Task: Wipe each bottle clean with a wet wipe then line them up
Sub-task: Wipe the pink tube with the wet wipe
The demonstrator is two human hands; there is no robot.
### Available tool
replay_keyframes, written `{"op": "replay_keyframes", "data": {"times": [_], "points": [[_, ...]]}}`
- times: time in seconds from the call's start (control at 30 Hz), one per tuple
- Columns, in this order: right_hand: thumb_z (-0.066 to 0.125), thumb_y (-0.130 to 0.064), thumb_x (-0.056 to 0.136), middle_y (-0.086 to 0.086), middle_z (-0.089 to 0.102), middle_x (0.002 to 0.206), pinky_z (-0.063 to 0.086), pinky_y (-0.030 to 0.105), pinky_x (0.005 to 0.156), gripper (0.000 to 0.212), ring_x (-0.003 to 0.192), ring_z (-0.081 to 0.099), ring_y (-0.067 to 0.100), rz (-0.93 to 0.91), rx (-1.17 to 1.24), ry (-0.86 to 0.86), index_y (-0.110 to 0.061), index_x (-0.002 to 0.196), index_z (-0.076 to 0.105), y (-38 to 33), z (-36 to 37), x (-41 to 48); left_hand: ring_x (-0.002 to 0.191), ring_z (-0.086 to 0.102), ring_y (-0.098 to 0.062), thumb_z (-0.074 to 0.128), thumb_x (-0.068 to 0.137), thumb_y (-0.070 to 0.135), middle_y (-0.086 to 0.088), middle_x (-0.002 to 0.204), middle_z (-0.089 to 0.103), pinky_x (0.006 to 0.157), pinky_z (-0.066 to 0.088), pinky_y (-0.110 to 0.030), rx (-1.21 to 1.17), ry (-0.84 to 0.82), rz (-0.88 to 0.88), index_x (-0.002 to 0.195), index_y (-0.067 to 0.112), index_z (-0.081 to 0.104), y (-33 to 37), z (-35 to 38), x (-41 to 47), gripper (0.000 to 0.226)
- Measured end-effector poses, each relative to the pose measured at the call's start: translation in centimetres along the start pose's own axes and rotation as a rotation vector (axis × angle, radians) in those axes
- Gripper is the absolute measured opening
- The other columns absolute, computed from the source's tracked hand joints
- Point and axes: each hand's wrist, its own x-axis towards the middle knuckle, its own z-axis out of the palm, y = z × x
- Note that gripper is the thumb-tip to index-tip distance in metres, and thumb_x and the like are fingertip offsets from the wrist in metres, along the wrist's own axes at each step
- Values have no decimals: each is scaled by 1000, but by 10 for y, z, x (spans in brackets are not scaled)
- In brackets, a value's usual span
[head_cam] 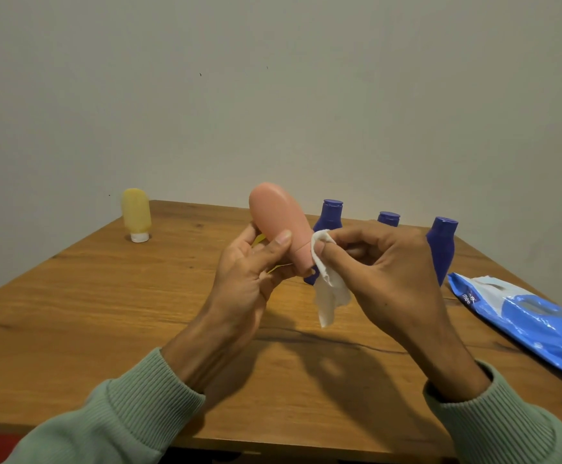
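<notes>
My left hand grips a pink bottle near its neck, holding it tilted above the wooden table with its rounded base up and away. My right hand pinches a white wet wipe against the bottle's lower right side; the wipe's loose end hangs down. A yellow bottle stands upside down on its white cap at the far left. Three blue bottles stand at the back right: one behind the pink bottle, one mostly hidden by my right hand, one further right.
A blue and white wet wipe pack lies flat at the table's right edge. A plain wall rises right behind the table. Something yellow shows between the fingers of my left hand, too hidden to name.
</notes>
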Motion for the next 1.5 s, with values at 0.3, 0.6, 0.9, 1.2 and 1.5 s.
{"op": "replay_keyframes", "data": {"times": [0.3,0.6,0.9,1.2,1.5], "points": [[69,-31,79,-19,64,85,51,11,64,16,80,63,0,-33,17,1,-26,95,70,-3,-2,0,89,66,-26,60,80,20,-17,106,69,76,58,-33,-104,3,-17,126,5,53,1,1,0,49],[72,-16,79,-8,59,90,47,9,64,18,77,55,1,-308,-180,-18,-15,97,71,-12,2,-9,78,71,-21,68,72,16,-13,99,73,61,57,-27,-132,66,-42,139,5,43,-2,2,-3,72],[73,-16,75,5,64,92,47,10,63,17,78,60,11,-435,-421,-85,-8,90,70,-8,13,-16,77,72,-19,66,83,14,-10,95,74,62,57,-26,55,141,-50,130,6,53,-7,-1,-5,49],[70,-26,80,-19,66,78,51,10,62,10,78,63,-3,106,63,-79,-34,85,67,-4,-6,2,77,67,-20,61,77,10,-10,91,71,66,56,-32,-128,61,-65,132,5,47,0,4,-2,57],[71,-24,78,-14,69,78,51,12,61,12,77,65,-1,168,215,-102,-34,84,67,-6,-9,4,104,67,-36,60,81,5,-23,119,66,83,58,-47,-291,-46,-221,139,11,44,4,4,-1,60]]}}
